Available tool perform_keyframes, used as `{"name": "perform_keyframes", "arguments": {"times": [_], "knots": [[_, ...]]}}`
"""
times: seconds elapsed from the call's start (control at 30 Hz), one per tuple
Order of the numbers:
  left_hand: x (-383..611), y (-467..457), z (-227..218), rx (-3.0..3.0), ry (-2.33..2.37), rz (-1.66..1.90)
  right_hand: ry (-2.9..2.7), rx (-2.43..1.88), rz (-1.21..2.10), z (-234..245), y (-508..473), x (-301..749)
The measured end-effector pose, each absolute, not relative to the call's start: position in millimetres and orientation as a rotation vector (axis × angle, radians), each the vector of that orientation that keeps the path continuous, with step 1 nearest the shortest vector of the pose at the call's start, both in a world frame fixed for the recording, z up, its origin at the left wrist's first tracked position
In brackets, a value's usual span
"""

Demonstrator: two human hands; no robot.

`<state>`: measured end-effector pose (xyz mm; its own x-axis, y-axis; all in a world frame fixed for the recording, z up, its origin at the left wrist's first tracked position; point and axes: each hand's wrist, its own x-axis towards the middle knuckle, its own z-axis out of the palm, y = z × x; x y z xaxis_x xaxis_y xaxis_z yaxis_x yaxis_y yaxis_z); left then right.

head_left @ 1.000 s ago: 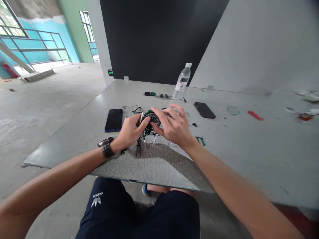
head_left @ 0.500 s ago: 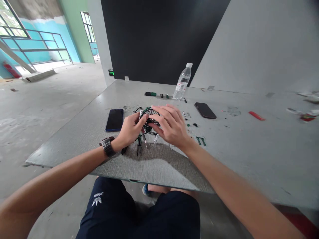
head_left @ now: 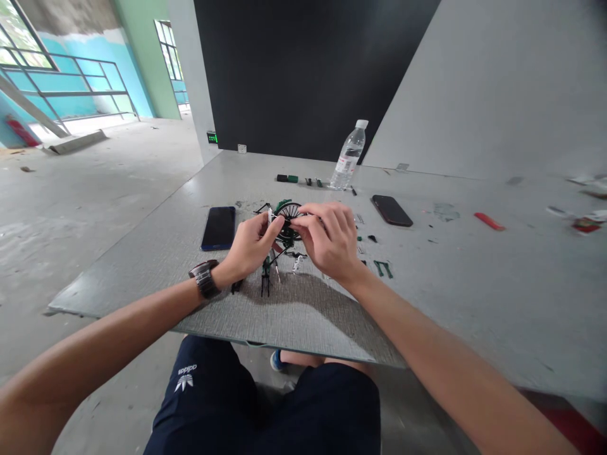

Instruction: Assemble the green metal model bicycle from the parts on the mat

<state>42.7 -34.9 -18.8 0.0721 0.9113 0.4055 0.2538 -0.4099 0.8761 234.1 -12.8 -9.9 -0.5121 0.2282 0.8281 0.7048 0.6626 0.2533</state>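
Observation:
A small green and black model bicycle (head_left: 279,243) with a spoked wheel (head_left: 288,218) stands half-built on the grey board (head_left: 308,316) in front of me. My left hand (head_left: 246,249), with a watch on its wrist, is closed on the model's frame from the left. My right hand (head_left: 329,240) pinches at the wheel's hub from the right, fingers curled. What lies between those fingertips is too small to make out. Loose small parts (head_left: 382,267) lie just right of my right hand.
A blue phone (head_left: 219,227) lies left of the model, a black phone (head_left: 391,210) to the right. A clear water bottle (head_left: 348,156) stands farther back beside small dark pieces (head_left: 286,179). A red item (head_left: 488,220) lies far right. My knees are under the board's near edge.
My right hand's fingers were spread over the wheel; they have curled into a pinch at its hub. The left hand has kept its hold on the model.

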Motion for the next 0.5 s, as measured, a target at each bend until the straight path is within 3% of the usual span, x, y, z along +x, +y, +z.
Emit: {"name": "perform_keyframes", "arguments": {"times": [0.23,0.5], "knots": [[43.5,-38.0,-19.8,1.769,1.108,1.301,-1.982,-0.725,-0.799,-9.2,-10.6,235.2],[44.0,-39.7,-17.2,1.776,1.029,1.268,-1.941,-0.821,-0.618,-8.7,-11.7,232.5]]}}
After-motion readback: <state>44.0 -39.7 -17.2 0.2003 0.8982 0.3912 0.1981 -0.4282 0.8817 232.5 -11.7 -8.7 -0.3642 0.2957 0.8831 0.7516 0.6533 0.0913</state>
